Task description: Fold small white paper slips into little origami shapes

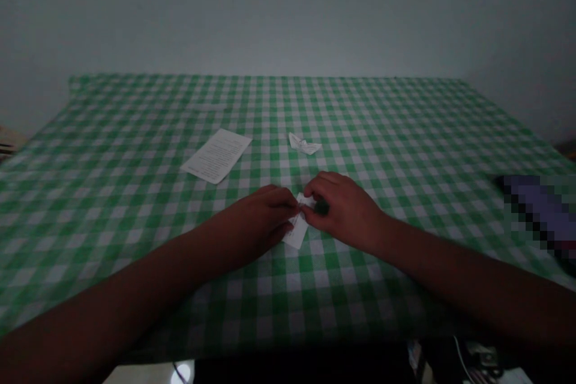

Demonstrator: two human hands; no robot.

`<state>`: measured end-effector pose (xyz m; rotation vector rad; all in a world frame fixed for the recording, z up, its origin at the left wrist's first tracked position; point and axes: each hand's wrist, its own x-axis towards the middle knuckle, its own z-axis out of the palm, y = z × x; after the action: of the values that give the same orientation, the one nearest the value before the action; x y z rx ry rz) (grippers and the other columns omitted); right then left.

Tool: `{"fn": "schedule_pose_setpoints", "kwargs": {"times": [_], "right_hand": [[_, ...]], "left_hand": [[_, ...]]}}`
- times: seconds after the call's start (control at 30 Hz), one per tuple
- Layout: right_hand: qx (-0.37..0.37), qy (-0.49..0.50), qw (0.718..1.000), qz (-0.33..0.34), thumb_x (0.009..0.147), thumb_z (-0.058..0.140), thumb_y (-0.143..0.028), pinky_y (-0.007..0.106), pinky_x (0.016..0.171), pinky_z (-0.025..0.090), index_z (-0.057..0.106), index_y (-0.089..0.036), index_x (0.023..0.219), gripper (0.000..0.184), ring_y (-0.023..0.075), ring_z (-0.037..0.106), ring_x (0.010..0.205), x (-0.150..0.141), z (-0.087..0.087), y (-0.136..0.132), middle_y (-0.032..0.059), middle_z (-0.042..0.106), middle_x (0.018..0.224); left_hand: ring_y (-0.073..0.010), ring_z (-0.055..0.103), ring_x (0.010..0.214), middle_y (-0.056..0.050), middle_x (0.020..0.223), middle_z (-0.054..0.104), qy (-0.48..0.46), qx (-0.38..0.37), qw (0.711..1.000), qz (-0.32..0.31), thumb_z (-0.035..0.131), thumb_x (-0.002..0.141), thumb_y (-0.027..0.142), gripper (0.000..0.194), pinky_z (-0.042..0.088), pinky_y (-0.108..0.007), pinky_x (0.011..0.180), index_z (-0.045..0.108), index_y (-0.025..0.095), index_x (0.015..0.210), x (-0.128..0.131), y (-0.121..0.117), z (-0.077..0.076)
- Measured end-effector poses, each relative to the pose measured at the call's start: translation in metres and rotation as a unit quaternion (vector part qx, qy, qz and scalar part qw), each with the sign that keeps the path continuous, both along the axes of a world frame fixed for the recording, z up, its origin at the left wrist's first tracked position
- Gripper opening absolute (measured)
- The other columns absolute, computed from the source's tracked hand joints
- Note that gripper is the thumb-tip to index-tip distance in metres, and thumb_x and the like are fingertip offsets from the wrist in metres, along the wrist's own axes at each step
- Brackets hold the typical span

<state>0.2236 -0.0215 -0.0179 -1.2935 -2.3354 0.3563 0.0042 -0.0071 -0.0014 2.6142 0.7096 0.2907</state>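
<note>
Between my hands, near the front of the table, is a small folded piece of white paper (pixel 296 235) with print on it. My left hand (pixel 271 213) is closed on its left side, with the fingertips at the paper's middle. From the right, my right hand (pixel 339 204) pinches the upper part with thumb and curled fingers. The fingertips of both hands nearly meet, and they cover part of the paper. Beyond them lies a small folded paper shape (pixel 305 144) with two pointed wings. A flat printed sheet (pixel 218 156) rests to its left.
A green and white checked cloth (pixel 382 132) covers the table. A dark object with a pixelated purple face (pixel 540 210) lies at the right edge. A thin pale strip (pixel 207 107) is farther back on the left. A plain wall (pixel 288 12) stands behind the table.
</note>
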Motion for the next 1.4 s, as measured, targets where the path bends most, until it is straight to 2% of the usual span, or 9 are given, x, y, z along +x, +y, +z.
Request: {"fn": "schedule_pose_setpoints", "kwargs": {"times": [0.2, 0.5, 0.63, 0.8, 0.9, 1.1, 1.3, 1.4], "right_hand": [[-0.009, 0.008, 1.0, -0.023, 0.083, 0.068, -0.026, 0.03, 0.073, 0.043, 0.059, -0.019, 0.085, 0.012, 0.0177, 0.057, 0.08, 0.001, -0.001, 0.006, 0.0013, 0.061, 0.082], [-0.001, 0.004, 0.995, -0.096, 0.084, 0.064, -0.023, 0.029, 0.068, 0.04, 0.056, -0.02, 0.079, 0.01, 0.0159, 0.055, 0.075, 0.007, -0.002, 0.02, 0.0007, 0.057, 0.08], [0.016, 0.022, 0.999, -0.045, 0.085, 0.063, -0.022, 0.029, 0.071, 0.042, 0.057, -0.02, 0.085, 0.007, 0.0168, 0.055, 0.079, 0.008, 0.001, 0.014, 0.0019, 0.058, 0.083], [0.013, -0.007, 1.0, 0.008, 0.08, 0.067, -0.024, 0.034, 0.078, 0.042, 0.059, -0.02, 0.09, 0.014, 0.0195, 0.058, 0.086, -0.001, 0.003, -0.003, 0.0022, 0.062, 0.087], [0.0, -0.011, 1.0, -0.009, 0.079, 0.069, -0.026, 0.034, 0.077, 0.04, 0.057, -0.02, 0.087, 0.015, 0.0194, 0.057, 0.085, -0.003, 0.001, -0.001, 0.0009, 0.062, 0.085], [-0.015, 0.009, 0.995, -0.094, 0.078, 0.069, -0.027, 0.031, 0.071, 0.038, 0.051, -0.021, 0.077, 0.019, 0.0173, 0.054, 0.077, 0.003, -0.002, 0.018, -0.0001, 0.058, 0.079], [-0.015, -0.012, 0.999, -0.041, 0.078, 0.069, -0.027, 0.034, 0.075, 0.035, 0.052, -0.021, 0.08, 0.018, 0.0195, 0.054, 0.084, -0.006, 0.003, 0.001, -0.0002, 0.06, 0.082], [-0.013, -0.021, 0.999, -0.045, 0.079, 0.068, -0.028, 0.034, 0.074, 0.034, 0.05, -0.022, 0.077, 0.019, 0.0199, 0.053, 0.083, -0.005, 0.003, 0.001, -0.0003, 0.059, 0.08]], "left_hand": [[-0.019, 0.057, 0.106, -0.008, 0.115, 0.062, -0.007, 0.006, 1.0, -0.009, 0.052, 0.097, 0.017, 0.021, 0.05, -0.034, 0.097, 0.066, 0.014, 0.112, -0.002, 0.002, -0.004], [-0.0189, 0.057, 0.11, -0.007, 0.118, 0.062, -0.01, 0.01, 1.0, 0.003, 0.055, 0.096, 0.017, 0.022, 0.05, -0.034, 0.1, 0.066, 0.014, 0.115, -0.002, 0.0, -0.003], [-0.0196, 0.057, 0.11, -0.008, 0.117, 0.062, -0.022, 0.011, 1.0, 0.015, 0.056, 0.096, 0.018, 0.021, 0.049, -0.035, 0.1, 0.067, 0.013, 0.113, -0.001, 0.0, -0.006], [-0.0206, 0.058, 0.105, -0.009, 0.112, 0.062, -0.036, 0.018, 0.999, 0.03, 0.059, 0.093, 0.017, 0.019, 0.052, -0.038, 0.095, 0.067, 0.012, 0.11, 0.003, -0.001, -0.009], [-0.0206, 0.059, 0.103, -0.008, 0.11, 0.063, -0.033, 0.017, 0.999, 0.037, 0.061, 0.092, 0.017, 0.017, 0.052, -0.037, 0.093, 0.067, 0.013, 0.107, 0.003, -0.001, -0.008], [-0.0212, 0.058, 0.107, -0.009, 0.114, 0.063, -0.031, 0.017, 0.999, 0.032, 0.061, 0.093, 0.019, 0.016, 0.051, -0.038, 0.096, 0.068, 0.013, 0.105, 0.002, 0.0, -0.007], [-0.0218, 0.058, 0.11, -0.009, 0.118, 0.061, -0.007, -0.014, 0.999, 0.029, 0.064, 0.09, 0.022, 0.022, 0.051, -0.039, 0.099, 0.068, 0.016, 0.111, -0.001, -0.002, -0.004], [-0.0222, 0.058, 0.112, -0.009, 0.12, 0.061, -0.004, -0.016, 0.999, 0.029, 0.063, 0.091, 0.022, 0.022, 0.05, -0.04, 0.101, 0.068, 0.017, 0.112, -0.001, -0.002, -0.004]]}}
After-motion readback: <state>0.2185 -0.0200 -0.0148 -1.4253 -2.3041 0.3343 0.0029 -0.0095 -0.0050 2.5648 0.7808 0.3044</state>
